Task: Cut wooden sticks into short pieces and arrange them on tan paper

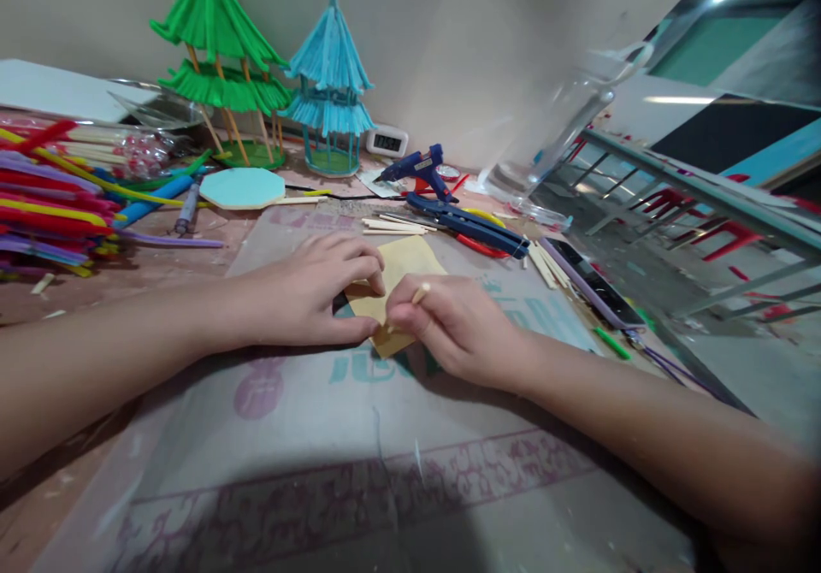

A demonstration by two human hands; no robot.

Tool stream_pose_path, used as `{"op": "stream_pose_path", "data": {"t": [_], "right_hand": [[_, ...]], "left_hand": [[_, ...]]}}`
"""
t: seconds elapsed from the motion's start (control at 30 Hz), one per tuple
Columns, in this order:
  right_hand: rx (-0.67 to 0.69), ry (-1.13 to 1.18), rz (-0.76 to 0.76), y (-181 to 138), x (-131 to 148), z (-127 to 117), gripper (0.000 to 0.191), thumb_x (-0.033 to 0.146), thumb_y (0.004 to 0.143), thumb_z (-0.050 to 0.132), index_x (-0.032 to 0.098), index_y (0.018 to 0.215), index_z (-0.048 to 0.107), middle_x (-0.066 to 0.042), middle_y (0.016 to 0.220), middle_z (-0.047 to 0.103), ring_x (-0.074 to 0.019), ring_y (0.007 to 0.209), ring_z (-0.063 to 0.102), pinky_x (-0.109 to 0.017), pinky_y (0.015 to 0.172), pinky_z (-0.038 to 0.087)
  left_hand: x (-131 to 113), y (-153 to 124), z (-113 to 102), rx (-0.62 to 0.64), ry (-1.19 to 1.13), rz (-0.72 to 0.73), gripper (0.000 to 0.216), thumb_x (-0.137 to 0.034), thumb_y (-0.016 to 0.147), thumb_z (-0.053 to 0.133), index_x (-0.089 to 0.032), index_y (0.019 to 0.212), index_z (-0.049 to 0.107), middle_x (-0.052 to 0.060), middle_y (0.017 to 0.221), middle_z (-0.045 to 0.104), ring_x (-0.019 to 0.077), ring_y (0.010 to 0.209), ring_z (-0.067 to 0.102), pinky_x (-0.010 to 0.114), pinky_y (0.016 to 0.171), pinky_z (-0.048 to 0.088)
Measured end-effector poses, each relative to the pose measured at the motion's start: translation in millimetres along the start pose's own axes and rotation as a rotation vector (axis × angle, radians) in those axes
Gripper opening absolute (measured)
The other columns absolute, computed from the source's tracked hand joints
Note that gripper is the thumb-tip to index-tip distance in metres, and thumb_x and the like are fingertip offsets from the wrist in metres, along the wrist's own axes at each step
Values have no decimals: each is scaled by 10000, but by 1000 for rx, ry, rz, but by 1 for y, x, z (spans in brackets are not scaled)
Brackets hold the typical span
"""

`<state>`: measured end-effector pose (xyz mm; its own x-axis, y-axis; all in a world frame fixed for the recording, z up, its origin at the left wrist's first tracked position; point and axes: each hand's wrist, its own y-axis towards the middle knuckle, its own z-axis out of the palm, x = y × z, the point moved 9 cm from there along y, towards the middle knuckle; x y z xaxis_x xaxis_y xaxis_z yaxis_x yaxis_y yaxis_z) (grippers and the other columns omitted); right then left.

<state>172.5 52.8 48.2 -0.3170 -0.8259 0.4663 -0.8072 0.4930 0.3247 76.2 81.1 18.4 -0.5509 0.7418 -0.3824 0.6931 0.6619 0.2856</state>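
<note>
A square of tan paper or card (410,256) lies on the printed sheet in front of me; its grain is too blurred to tell. My left hand (327,291) rests at its left edge, fingers curved and apart from the thumb, with the fingertips on the paper. In a closed grip, my right hand (458,325) holds a short wooden stick (422,292) over the lower right part of the square. One end of the stick pokes up above the fist. The lower end sits near the paper, mostly hidden by my fingers.
Behind stand a green model pavilion (221,85) and a blue one (330,94), with a small clock (386,140). A glue gun (420,167), blue-handled cutter (468,222), cut sticks (548,263) and phone (590,278) lie beyond my hands. Pipe cleaners (51,205) pile at left.
</note>
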Motion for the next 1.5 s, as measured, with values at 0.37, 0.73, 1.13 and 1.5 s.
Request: {"op": "stream_pose_path", "data": {"t": [0.37, 0.73, 1.13, 1.5], "right_hand": [[42, -4, -90, 0, 6, 5, 271, 281, 1089, 369, 211, 867, 507, -31, 795, 648, -162, 704, 577, -278, 703, 417], [-24, -5, -40, 2, 1, 0, 298, 316, 1101, 377, 207, 858, 511, -9, 768, 627, -148, 679, 563, -262, 695, 405], [19, 18, -90, 2, 7, 4, 297, 298, 1092, 385, 201, 844, 516, -26, 774, 655, -148, 698, 581, -258, 694, 427], [-26, 11, -45, 2, 3, 0, 281, 294, 1092, 386, 208, 856, 512, -2, 758, 622, -136, 652, 540, -256, 677, 413]], "left_hand": [[1, 0, -1, -1, -6, -15, 291, -489, 876, 643, -237, 1019, 630, 103, 1307, 629, 338, 1273, 539, 528, 1096, 410], [0, -1, 1, 16, 6, 3, 274, -448, 895, 624, -217, 1041, 621, 105, 1321, 602, 334, 1276, 529, 521, 1091, 411], [1, 0, 0, 5, 0, -10, 307, -483, 885, 643, -216, 1038, 631, 107, 1308, 615, 351, 1275, 535, 541, 1088, 416], [0, -1, 2, 11, 17, 8, 273, -453, 900, 636, -221, 1044, 617, 100, 1327, 599, 331, 1277, 533, 514, 1085, 421]]}}
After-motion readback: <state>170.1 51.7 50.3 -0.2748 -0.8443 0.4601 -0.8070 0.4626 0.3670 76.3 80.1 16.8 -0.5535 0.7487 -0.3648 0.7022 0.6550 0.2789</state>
